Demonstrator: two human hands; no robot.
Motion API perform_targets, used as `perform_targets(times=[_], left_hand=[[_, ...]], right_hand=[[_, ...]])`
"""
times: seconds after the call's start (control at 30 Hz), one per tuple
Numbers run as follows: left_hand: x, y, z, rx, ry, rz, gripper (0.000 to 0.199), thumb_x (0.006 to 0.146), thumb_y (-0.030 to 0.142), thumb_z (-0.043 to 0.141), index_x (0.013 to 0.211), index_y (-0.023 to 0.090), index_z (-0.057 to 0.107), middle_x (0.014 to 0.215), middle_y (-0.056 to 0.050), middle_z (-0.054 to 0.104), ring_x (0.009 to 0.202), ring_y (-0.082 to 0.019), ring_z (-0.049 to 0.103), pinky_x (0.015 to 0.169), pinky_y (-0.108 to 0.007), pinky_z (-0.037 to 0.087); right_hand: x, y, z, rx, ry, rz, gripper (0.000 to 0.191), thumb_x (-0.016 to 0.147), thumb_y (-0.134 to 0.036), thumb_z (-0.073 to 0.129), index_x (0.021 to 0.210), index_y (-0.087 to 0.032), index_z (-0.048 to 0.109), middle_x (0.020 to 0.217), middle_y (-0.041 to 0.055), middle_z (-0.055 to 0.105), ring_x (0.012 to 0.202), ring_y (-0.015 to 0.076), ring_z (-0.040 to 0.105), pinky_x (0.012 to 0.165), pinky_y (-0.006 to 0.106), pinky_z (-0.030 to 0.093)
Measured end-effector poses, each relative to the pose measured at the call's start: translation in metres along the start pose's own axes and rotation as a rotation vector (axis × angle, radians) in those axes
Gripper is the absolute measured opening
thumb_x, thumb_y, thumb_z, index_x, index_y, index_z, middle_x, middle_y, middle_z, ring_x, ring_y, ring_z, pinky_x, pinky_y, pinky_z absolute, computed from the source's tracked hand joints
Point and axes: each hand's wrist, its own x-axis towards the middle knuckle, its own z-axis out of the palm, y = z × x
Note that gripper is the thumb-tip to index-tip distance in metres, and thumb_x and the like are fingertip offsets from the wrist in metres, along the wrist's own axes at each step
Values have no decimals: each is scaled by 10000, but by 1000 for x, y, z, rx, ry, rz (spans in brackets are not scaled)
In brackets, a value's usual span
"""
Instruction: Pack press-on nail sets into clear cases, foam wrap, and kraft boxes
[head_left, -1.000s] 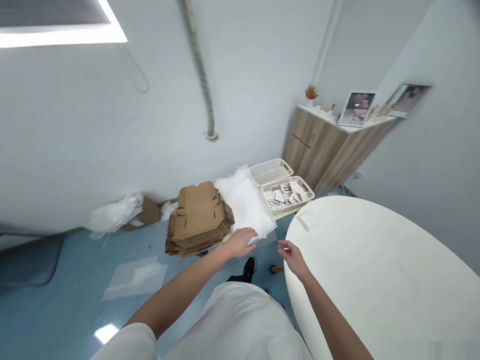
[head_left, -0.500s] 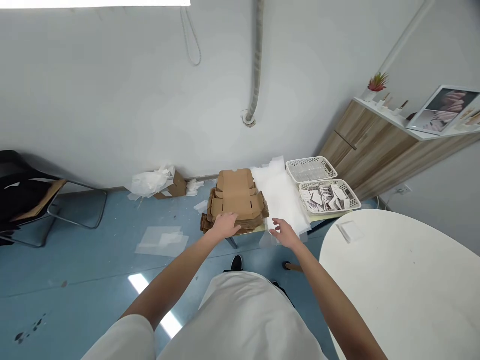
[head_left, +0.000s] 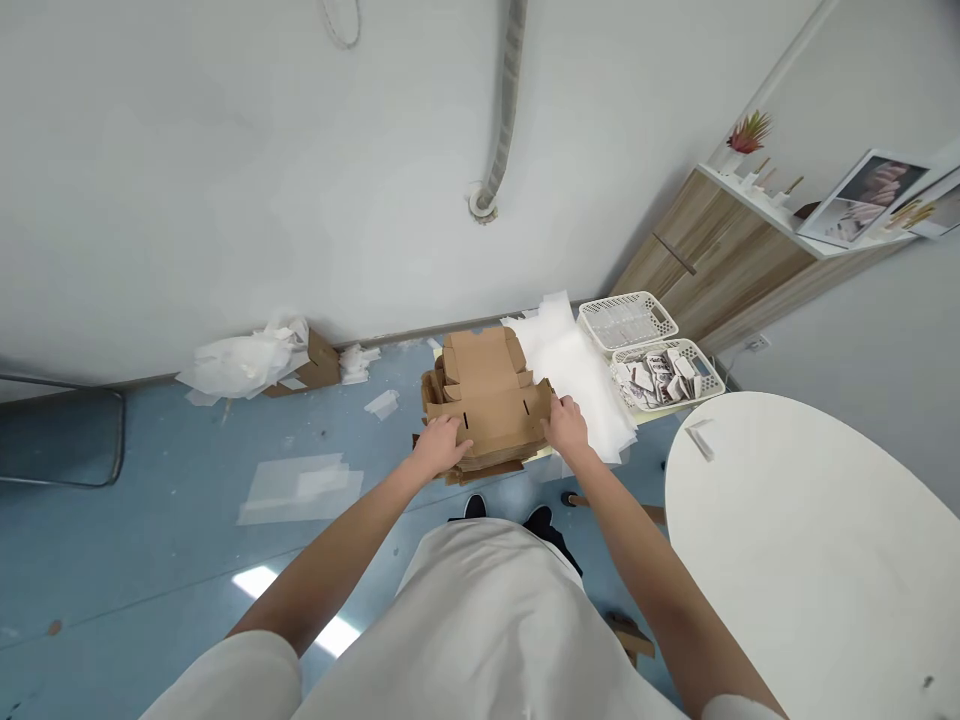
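A flattened brown cardboard box lies on top of a stack of similar flat boxes on a low table. Its near panel has two dark slots. At its near left corner, my left hand grips the edge, thumb on the cardboard. My right hand has its fingers closed around the right side flap, which bends up slightly. Just right of the stack, white foam sheets are spread out. How far the fingers reach under the cardboard is hidden.
Two white plastic baskets stand right of the sheets; the nearer one holds printed pieces. A round white table is close on my right. A wooden cabinet is behind it. On the floor at left are a carton and plastic film.
My right hand has moved from above the foam sheets onto the box's right flap. My left hand has shifted to its left corner, and the box has turned slightly. The view has tilted down.
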Motion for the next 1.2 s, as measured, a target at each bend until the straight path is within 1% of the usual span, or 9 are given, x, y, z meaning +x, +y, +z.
perform_targets(times=[0.13, 0.3, 0.43, 0.53, 0.73, 0.83, 0.9, 1.07, 1.2], left_hand=[[-3, -8, 7, -25, -26, -2, 442, 772, 416, 468, 1091, 114, 522, 1081, -150, 548, 1027, -287, 487, 839, -360, 377], [-6, 3, 3, 17, -61, -29, 490, 757, 496, 459, 1074, 128, 528, 1087, -152, 540, 1027, -300, 475, 822, -373, 375], [-2, 21, -2, 60, -66, -7, 558, 722, 585, 457, 1056, 144, 528, 1093, -153, 535, 1040, -308, 468, 845, -404, 353], [3, 31, -5, 85, -99, 15, 567, 695, 585, 499, 1065, 155, 518, 1068, -140, 551, 1001, -303, 498, 824, -409, 366], [10, 34, -4, 53, -136, 135, 322, 844, 391, 369, 987, 182, 568, 998, -104, 596, 861, -248, 590, 757, -381, 401], [11, 32, -2, 38, -125, 140, 339, 876, 277, 298, 824, 160, 611, 861, -110, 635, 810, -243, 609, 739, -372, 399], [11, 32, -1, 25, -103, 138, 345, 872, 254, 300, 788, 146, 617, 819, -122, 645, 793, -247, 611, 733, -376, 395], [11, 33, -5, 27, -60, 134, 322, 862, 246, 315, 789, 147, 612, 808, -114, 652, 766, -232, 607, 717, -363, 386], [6, 32, -17, 17, 21, 199, 344, 870, 260, 295, 754, 154, 601, 791, -102, 643, 767, -232, 592, 725, -370, 361]], right_hand=[[5, -6, 1, -60, -4, 5, 271, 775, -231, 458, 1033, -172, 519, 1018, 117, 521, 925, 229, 490, 755, 332, 320], [16, -11, 1, -62, -82, 108, 183, 806, -247, 396, 868, -148, 537, 847, 110, 594, 862, 241, 543, 817, 417, 239], [24, -2, -4, 343, -86, 314, 192, 828, -261, 329, 853, -179, 501, 764, 68, 602, 793, 223, 557, 789, 393, 304], [27, 5, -10, 632, -73, 367, 211, 830, -314, 308, 855, -199, 482, 812, 63, 603, 721, 189, 564, 676, 318, 392], [17, 11, -20, 865, -59, 337, 315, 840, -364, 285, 1029, -168, 445, 893, 73, 595, 612, 141, 558, 585, 277, 440], [-7, 3, -24, 766, 139, 251, 460, 807, -403, 393, 1200, -169, 349, 1088, 113, 538, 812, 176, 555, 691, 305, 439], [-27, -7, -24, 605, 292, 142, 444, 822, -404, 375, 1195, -163, 381, 1162, 130, 497, 934, 199, 512, 785, 335, 407], [-58, -27, -13, 374, 30, -198, 319, 848, -405, 361, 880, -203, 605, 932, 73, 616, 935, 203, 518, 882, 358, 327], [-52, -19, -13, 479, 31, -3, 438, 835, -506, 324, 929, -193, 616, 962, 86, 621, 877, 214, 550, 796, 346, 391]])
